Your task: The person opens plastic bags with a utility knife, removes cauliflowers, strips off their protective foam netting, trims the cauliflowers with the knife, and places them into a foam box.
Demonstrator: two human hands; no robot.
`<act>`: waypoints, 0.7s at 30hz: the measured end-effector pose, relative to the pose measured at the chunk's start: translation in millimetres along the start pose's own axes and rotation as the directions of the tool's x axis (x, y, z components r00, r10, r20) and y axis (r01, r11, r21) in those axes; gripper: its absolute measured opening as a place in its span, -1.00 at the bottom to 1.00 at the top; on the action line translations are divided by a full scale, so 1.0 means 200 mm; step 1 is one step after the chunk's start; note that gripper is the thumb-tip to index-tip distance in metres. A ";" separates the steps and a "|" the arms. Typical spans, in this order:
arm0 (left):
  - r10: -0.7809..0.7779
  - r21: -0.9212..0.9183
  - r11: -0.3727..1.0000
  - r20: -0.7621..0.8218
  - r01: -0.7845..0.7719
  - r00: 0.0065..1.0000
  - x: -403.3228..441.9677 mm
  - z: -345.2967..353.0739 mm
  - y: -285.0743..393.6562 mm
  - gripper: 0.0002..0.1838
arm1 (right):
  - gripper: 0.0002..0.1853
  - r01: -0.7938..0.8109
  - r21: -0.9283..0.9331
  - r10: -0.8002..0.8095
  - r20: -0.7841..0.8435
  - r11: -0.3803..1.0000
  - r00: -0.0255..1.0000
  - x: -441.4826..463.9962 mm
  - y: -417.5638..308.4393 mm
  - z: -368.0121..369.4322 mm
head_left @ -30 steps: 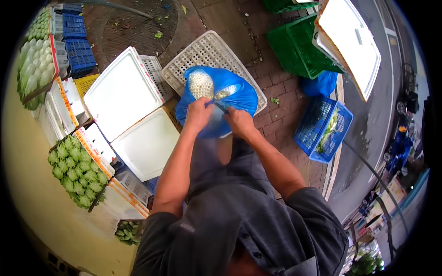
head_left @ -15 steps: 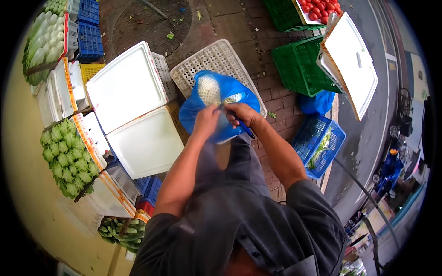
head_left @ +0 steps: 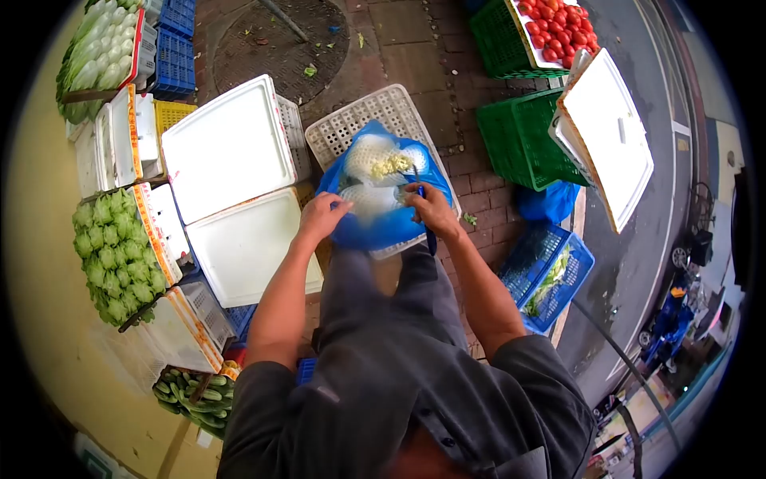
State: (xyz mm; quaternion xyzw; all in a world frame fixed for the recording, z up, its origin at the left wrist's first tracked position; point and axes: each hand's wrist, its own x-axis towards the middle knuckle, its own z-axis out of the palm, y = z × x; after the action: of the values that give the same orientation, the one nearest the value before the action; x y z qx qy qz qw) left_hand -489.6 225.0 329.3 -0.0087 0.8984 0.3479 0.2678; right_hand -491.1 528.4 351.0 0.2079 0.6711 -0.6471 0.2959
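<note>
A blue plastic bag (head_left: 379, 229) sits spread wide on a white perforated crate (head_left: 403, 102) before me. Inside lie several cauliflowers (head_left: 392, 166) in white foam netting, their pale yellowish florets partly showing. My left hand (head_left: 323, 217) is at the bag's left edge, thumb and fingers closed on the plastic. On the other side, my right hand (head_left: 433, 211) grips a slim blue-handled tool (head_left: 431, 241); its dark tip points toward the cauliflowers, and its exact kind is unclear.
White foam box lids (head_left: 231, 152) lie to the left, beside lettuce (head_left: 118, 259) and cucumbers (head_left: 195, 397). To the right are a green crate (head_left: 527, 136), tomatoes (head_left: 558, 32), a blue basket (head_left: 550, 271) with leafy greens, and a leaning foam lid (head_left: 610, 136).
The bag's mouth has been spread, uncovering more of the netted cauliflowers. My left hand has moved left, away from my right hand, which has shifted slightly right with the tool.
</note>
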 end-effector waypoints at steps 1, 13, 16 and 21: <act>-0.102 -0.028 0.994 0.006 0.102 0.995 0.02 0.00 -0.02 -0.59 | -0.66 0.021 -0.061 -0.021 0.011 0.998 1.000 0.06 0.02 0.02; 0.256 0.456 0.886 -0.329 -0.085 0.909 0.33 -0.01 0.43 -0.40 | -0.62 -0.001 -0.206 -0.093 -0.447 0.979 0.890 0.19 0.34 -0.13; 0.347 0.425 0.863 -0.105 -0.273 0.932 0.55 0.14 0.49 -0.28 | -0.63 -0.060 -0.023 0.046 -0.389 0.998 0.920 0.15 0.22 -0.06; 0.212 0.392 0.870 0.250 -0.299 0.945 0.79 0.18 0.45 0.03 | -0.51 -0.144 0.297 0.213 -0.217 0.944 0.953 0.05 0.27 -0.10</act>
State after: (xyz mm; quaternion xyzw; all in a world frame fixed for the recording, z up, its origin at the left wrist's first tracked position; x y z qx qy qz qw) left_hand -626.3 343.1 286.3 0.2040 0.9141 0.1757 0.3033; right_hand -465.1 552.0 303.9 0.3863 0.5833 -0.6744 0.2362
